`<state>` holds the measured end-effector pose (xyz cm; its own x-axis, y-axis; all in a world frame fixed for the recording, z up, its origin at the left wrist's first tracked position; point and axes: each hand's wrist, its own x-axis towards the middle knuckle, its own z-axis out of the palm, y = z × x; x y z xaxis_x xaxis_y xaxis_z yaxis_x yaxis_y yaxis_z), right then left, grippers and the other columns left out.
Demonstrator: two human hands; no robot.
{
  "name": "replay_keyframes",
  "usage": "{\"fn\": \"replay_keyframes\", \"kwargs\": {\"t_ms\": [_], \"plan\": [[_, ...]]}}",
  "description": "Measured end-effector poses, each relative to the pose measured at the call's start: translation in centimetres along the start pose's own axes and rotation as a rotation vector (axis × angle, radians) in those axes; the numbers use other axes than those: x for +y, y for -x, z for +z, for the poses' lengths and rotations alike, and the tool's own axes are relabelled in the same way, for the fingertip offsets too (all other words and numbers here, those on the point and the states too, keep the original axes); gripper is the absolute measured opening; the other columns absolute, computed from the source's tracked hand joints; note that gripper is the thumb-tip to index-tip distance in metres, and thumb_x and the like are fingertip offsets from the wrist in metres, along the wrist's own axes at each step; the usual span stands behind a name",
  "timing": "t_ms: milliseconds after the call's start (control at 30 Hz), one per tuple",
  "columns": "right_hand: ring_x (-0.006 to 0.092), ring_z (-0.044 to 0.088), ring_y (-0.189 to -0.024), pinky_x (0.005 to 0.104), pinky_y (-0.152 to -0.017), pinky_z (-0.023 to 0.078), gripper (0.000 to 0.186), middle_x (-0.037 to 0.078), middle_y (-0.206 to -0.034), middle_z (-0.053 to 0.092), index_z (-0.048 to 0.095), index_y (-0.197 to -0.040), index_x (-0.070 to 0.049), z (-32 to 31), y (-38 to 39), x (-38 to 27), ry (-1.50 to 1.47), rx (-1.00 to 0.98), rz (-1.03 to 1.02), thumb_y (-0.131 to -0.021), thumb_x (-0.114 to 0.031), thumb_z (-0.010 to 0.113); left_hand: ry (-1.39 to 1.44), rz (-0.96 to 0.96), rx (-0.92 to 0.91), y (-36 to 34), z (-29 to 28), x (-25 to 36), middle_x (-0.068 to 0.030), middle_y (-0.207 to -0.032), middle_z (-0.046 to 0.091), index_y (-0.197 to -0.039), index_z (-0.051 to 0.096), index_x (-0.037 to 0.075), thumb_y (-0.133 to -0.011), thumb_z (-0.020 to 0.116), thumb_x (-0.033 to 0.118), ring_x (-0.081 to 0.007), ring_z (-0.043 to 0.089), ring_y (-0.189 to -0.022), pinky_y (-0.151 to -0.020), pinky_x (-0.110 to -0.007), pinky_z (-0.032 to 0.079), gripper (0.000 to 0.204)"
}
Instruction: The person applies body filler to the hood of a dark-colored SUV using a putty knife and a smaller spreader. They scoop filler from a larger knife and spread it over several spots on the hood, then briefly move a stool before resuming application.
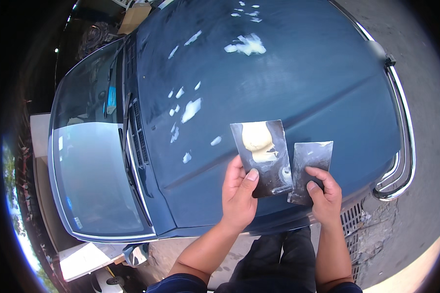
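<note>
My left hand (238, 195) grips a flat metal plate (271, 168) by its lower edge; a lump of cream-coloured filler putty (256, 139) sits on its upper half. My right hand (323, 195) holds a smaller metal spreader (312, 161) just to the right, its edge close to the plate. Both are held over the dark blue car bonnet (288, 83), which has several pale filler patches (190, 110) on its left and a bigger patch (247, 45) near the top.
The windscreen (88, 166) lies to the left with wipers and a vent grille (138, 139). A chrome bull bar (401, 141) curves round the car's front on the right. Concrete ground (420, 63) lies beyond; my dark trousers (278, 259) are below.
</note>
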<state>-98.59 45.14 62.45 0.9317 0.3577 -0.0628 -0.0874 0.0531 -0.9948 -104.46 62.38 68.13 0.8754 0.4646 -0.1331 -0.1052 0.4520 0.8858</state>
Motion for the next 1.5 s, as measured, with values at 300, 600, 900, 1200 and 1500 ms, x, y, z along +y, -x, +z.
{"fn": "replay_keyframes", "kwargs": {"t_ms": [300,600,900,1200,1500], "plan": [[0.0152,0.054,-0.07,0.0272,-0.065,0.043,0.019,0.006,-0.076,0.061,0.062,-0.084,-0.002,-2.3,-0.6,-1.4,0.172,0.005,-0.042,-0.087,-0.02,0.065,-0.334,-0.002,-0.204,-1.4,4.5,-0.6,-0.0147,-0.124,0.055,-0.135,0.037,-0.005,-0.096,0.047,0.01,-0.0176,0.053,-0.114,-0.099,-0.031,0.039,0.043],[0.0017,0.042,-0.078,0.0167,-0.072,0.036,0.024,-0.005,-0.086,0.054,0.056,-0.1,-0.002,-8.7,-9.7,3.7,-0.039,0.436,-0.203,-0.099,-0.025,0.05,-1.422,0.436,-0.253,-12.7,-1.2,-1.7,-0.025,-0.139,0.041,-0.137,0.036,-0.008,-0.098,0.045,0.033,-0.0357,0.037,-0.132,-0.108,-0.043,0.03,0.057],[0.0029,0.045,-0.08,0.0185,-0.076,0.038,0.024,-0.003,-0.089,0.055,0.056,-0.102,-0.001,-9.3,-16.1,6.7,-0.207,0.573,-0.253,-0.099,-0.025,0.049,-1.991,0.235,-0.057,-26.9,-3.0,-5.6,-0.0167,-0.155,0.011,-0.147,0.016,-0.001,-0.094,0.029,0.061,-0.0278,0.004,-0.145,-0.116,-0.045,0.005,0.083],[0.003,0.043,-0.082,0.0187,-0.079,0.036,0.022,-0.003,-0.09,0.054,0.054,-0.102,-0.001,-9.3,-16.1,6.8,-0.284,0.575,-0.253,-0.098,-0.022,0.051,-1.973,0.215,0.048,-38.0,-1.4,-4.9,-0.018,-0.155,0.011,-0.146,0.016,-0.003,-0.089,0.03,0.067,-0.0279,0.003,-0.145,-0.116,-0.043,0.004,0.092],[0.0016,0.044,-0.08,0.0175,-0.077,0.037,0.02,-0.003,-0.089,0.055,0.054,-0.102,-0.001,-9.3,-16.4,6.8,-0.356,0.561,-0.237,-0.099,-0.021,0.05,-2.02,0.519,-0.341,-36.1,-1.1,-5.6,-0.02,-0.154,0.014,-0.145,0.02,-0.004,-0.095,0.033,0.057,-0.0285,0.008,-0.145,-0.116,-0.041,0.008,0.08]]}}
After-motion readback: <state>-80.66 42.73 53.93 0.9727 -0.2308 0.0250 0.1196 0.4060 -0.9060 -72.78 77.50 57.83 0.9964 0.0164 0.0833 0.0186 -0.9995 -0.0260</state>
